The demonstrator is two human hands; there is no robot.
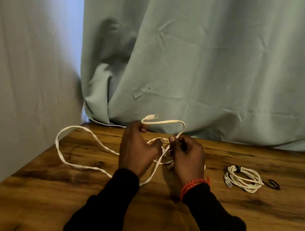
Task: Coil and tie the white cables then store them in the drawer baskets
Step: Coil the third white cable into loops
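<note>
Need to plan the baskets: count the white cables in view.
2. A loose cable sprawls on the table's left, held by both hands; a coiled cable lies on the right. Others may be out of view.

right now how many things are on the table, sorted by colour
white: 2, the loose cable held by the left hand and right hand, and the coiled cable
black: 1, a band beside the coil
total: 3

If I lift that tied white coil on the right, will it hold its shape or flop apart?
The tied coil probably stays bundled, since a dark tie binds its loops. Its loose plug end sticks out and may dangle. It looks thin, so likely light.
</note>
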